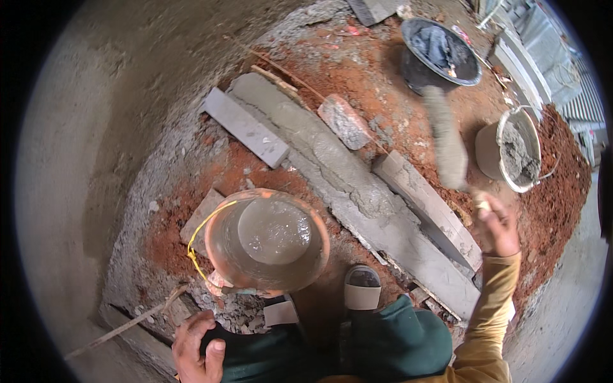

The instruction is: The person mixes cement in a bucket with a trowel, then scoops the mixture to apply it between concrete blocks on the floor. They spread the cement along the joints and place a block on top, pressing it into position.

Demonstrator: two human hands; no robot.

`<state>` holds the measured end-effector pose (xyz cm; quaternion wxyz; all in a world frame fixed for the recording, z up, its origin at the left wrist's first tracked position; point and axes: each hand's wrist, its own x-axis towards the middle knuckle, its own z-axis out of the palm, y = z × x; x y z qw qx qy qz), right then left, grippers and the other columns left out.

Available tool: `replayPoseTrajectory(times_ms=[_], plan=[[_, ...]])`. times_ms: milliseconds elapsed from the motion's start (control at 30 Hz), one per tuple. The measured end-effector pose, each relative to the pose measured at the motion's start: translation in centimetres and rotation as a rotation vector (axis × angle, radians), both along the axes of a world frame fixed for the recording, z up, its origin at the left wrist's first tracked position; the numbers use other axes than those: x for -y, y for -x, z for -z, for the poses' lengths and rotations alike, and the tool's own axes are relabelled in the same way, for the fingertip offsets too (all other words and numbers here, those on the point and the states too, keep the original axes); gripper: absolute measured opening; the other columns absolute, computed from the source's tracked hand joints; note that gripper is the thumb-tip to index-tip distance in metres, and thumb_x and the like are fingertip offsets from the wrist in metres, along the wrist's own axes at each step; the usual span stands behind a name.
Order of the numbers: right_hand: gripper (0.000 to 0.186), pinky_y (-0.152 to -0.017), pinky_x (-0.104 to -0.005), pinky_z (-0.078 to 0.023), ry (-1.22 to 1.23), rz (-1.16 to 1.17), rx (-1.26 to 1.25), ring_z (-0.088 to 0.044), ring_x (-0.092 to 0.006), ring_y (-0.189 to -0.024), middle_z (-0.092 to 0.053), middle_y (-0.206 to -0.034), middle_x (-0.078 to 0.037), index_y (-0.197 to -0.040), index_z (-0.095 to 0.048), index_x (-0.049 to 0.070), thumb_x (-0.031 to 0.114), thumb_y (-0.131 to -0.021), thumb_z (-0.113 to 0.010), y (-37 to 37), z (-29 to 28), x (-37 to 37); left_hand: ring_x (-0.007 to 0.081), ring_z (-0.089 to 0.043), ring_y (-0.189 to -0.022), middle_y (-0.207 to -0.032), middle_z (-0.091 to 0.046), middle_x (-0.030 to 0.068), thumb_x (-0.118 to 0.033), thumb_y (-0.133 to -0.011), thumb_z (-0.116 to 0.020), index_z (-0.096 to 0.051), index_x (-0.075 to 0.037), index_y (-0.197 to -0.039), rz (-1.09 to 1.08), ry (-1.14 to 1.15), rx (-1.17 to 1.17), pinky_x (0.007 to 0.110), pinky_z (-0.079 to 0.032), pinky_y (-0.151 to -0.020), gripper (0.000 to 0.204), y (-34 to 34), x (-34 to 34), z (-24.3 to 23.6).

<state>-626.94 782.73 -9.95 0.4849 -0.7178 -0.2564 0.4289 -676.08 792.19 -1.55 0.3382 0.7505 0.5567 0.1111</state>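
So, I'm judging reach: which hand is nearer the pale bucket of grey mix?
Right. The right hand, gripping the trowel, is just on the person's side of the pale bucket; the left hand is far from it, at the picture's lower left.

The grey trowel (445,142) (its blade blurred) points forward, right of the smeared wet mortar (348,171).

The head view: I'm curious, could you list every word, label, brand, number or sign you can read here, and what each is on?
None can be read.
The orange bucket, pale bucket and black tub show no legible lettering.
The trowel in the right hand is blurred, so any marking there can't be made out.
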Motion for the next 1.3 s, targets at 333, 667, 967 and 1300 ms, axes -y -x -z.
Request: replayPoseTrajectory(times_ms=[333,667,967,1300], plan=[[0.044,-0.079,-0.0413,-0.05,0.105,-0.531,0.6,-0.062,-0.0286,-0.09,-0.061,-0.099,-0.015,-0.13,-0.052,0.013,0.03,-0.089,-0.058,13.4,13.6,-21.0,0.0389,-0.055,-0.108,-0.118,-0.058,0.021,-0.035,-0.093,-0.053,-0.057,-0.001,-0.12,0.059,0.061,-0.095,0.044,-0.041,-0.095,0.044,1.8,1.2,-3.1],[0.05,-0.096,-0.0442,-0.042,0.043,-0.516,0.633,-0.054,-0.0442,-0.11,-0.056,-0.12,-0.027,-0.137,-0.044,0.015,0.04,-0.094,-0.042,14.6,24.7,-25.1,0.0353,-0.056,-0.109,-0.118,-0.06,0.0176,-0.038,-0.096,-0.047,-0.058,-0.003,-0.119,-0.231,0.231,-0.27,0.044,-0.042,-0.094,0.044,4.0,1.7,-3.8],[0.04,-0.091,-0.0485,-0.044,0.315,-0.673,0.771,-0.056,-0.0416,-0.108,-0.06,-0.114,-0.026,-0.127,-0.049,0.012,0.036,-0.096,-0.039,19.2,26.2,-40.3,0.0343,-0.056,-0.112,-0.119,-0.06,0.0177,-0.041,-0.097,-0.044,-0.059,-0.001,-0.118,-0.393,0.321,-0.236,0.044,-0.041,-0.097,0.047,3.9,1.6,-4.2],[0.041,-0.086,-0.0506,-0.046,0.472,-0.735,0.838,-0.062,-0.0408,-0.095,-0.062,-0.109,-0.025,-0.132,-0.043,0.015,0.035,-0.097,-0.038,16.0,22.4,-30.2,0.0338,-0.057,-0.109,-0.115,-0.061,0.0183,-0.039,-0.098,-0.045,-0.059,0.001,-0.114,-0.328,0.255,-0.254,0.042,-0.042,-0.095,0.045,2.8,1.3,-3.3]])
